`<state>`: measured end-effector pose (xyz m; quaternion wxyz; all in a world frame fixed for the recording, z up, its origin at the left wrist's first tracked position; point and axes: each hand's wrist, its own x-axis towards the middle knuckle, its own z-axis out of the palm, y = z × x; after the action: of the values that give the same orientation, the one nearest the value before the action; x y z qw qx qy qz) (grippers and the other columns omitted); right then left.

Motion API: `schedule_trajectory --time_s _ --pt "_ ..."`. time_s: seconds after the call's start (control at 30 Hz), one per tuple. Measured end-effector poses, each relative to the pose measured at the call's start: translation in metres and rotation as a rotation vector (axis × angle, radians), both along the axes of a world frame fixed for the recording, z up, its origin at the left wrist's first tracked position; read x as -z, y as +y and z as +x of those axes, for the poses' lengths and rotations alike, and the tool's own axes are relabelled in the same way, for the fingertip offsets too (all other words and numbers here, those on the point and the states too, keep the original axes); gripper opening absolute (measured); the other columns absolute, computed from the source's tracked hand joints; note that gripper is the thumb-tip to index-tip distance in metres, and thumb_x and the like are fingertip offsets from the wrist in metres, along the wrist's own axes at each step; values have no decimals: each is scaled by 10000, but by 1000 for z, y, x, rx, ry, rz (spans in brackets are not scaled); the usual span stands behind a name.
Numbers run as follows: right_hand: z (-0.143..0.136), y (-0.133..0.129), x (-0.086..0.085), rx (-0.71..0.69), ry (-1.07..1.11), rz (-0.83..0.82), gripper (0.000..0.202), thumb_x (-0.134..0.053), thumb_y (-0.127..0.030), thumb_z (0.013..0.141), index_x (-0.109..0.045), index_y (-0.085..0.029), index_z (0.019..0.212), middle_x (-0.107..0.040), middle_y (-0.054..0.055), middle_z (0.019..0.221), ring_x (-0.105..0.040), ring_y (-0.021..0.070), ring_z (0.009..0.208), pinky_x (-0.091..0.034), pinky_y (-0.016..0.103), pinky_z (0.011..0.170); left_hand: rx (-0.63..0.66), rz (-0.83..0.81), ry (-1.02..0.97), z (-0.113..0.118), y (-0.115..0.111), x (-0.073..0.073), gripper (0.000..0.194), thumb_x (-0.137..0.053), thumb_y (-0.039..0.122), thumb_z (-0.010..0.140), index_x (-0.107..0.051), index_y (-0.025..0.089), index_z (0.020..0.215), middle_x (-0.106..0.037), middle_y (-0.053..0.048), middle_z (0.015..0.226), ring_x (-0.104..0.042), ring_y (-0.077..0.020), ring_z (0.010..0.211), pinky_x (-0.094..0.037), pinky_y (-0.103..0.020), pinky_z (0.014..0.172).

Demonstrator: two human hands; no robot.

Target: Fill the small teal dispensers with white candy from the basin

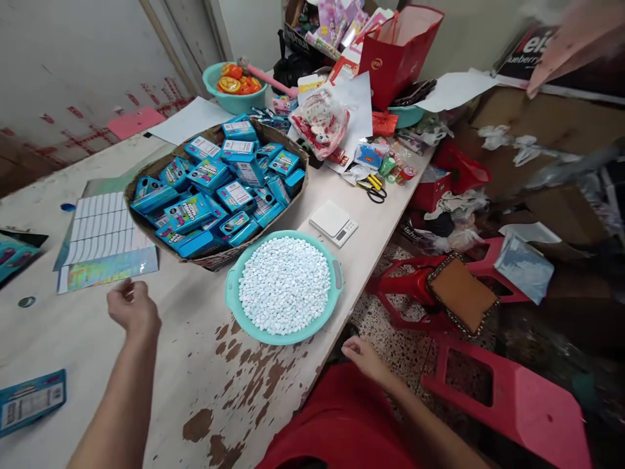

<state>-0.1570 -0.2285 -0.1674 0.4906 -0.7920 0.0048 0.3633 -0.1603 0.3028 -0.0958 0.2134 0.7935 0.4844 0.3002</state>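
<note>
My left hand (134, 306) is over the table, its fingers curled in, with nothing showing in them. Just beyond it lies a shiny sheet of white stickers (102, 228). My right hand (360, 355) is low by the table's front edge, above my red clothing, fingers curled and no object visible in it. Between the hands stands a turquoise colander-like basin (232, 296) full of small white candies (286, 286). Behind the basin, a cut-down cardboard box (215, 260) is heaped with blue printed cartons (190, 213). Another blue carton (33, 400) lies flat at the lower left.
A small white scale (334, 223) sits right of the basin. Yellow-and-black scissors (375, 189), wrappers and a red paper bag (398, 55) crowd the back. At the back left is a bowl (227, 98) of orange items. Red stools (517, 404) stand on the floor to the right.
</note>
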Motion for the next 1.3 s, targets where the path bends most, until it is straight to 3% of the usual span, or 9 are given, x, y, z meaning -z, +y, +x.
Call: schedule_trajectory --time_s 0.07,0.2,0.33,0.43,0.6,0.73,0.9,1.13,1.3 --pt "-5 -1 5 -41 17 23 278 -589 -442 715 -634 -175 780 -646 25 694 -583 175 669 -452 281 636 100 39 -59 0 -69 -4 389 -431 378 867 -462 136 1171 -562 -83 1063 -542 -178 926 -472 -342 824" --pt "6 -12 11 -133 18 73 236 -584 -391 722 -640 -175 800 -655 26 719 -585 169 682 -451 271 637 605 186 45 30 -212 -13 446 -497 429 855 -485 197 1235 -550 -126 1221 -477 -278 1176 -383 -437 986" --pt "54 -37 13 -237 14 129 221 -568 -377 738 -633 -178 808 -658 31 746 -594 175 705 -460 276 663 796 322 299 79 -299 -6 534 -544 486 820 -474 269 1303 -427 -115 1412 -264 -349 1358 -192 -538 1082" --pt "108 -68 9 -295 -7 140 243 -556 -412 760 -627 -190 830 -663 35 758 -603 190 730 -470 292 692 737 345 439 101 -318 5 482 -531 499 822 -535 295 1258 -420 -100 1424 -265 -379 1348 -168 -575 1065" --pt "202 -128 7 -248 -97 72 377 -555 -554 742 -627 -189 803 -684 82 796 -631 243 773 -491 354 747 612 338 464 104 -313 16 328 -512 411 841 -642 265 1105 -523 -104 1295 -416 -314 1234 -315 -452 1002" --pt "259 -139 6 -243 -145 24 456 -562 -630 707 -626 -190 806 -693 96 794 -646 271 791 -505 383 754 494 350 507 102 -307 18 270 -514 382 835 -677 259 1012 -585 -107 1181 -482 -304 1093 -366 -435 888" --pt "306 -57 -33 -253 -335 140 431 -568 -578 731 -619 -182 893 -696 115 862 -648 264 824 -508 392 789 394 339 519 99 -292 27 243 -519 346 826 -686 245 972 -604 -115 1134 -512 -277 955 -379 -410 807" --pt "350 150 -121 -404 -748 316 447 -537 -396 808 -521 -158 1186 -596 131 1119 -603 219 912 -497 372 825 312 288 418 95 -273 37 244 -461 316 860 -679 227 924 -614 -119 1011 -537 -247 870 -396 -360 770" --pt "367 278 -164 -491 -1134 205 503 -555 -270 817 -448 -123 1286 -484 173 1279 -442 272 1198 -386 407 991 312 250 413 98 -269 37 258 -436 324 874 -677 232 870 -619 -107 896 -552 -231 810 -402 -338 702"
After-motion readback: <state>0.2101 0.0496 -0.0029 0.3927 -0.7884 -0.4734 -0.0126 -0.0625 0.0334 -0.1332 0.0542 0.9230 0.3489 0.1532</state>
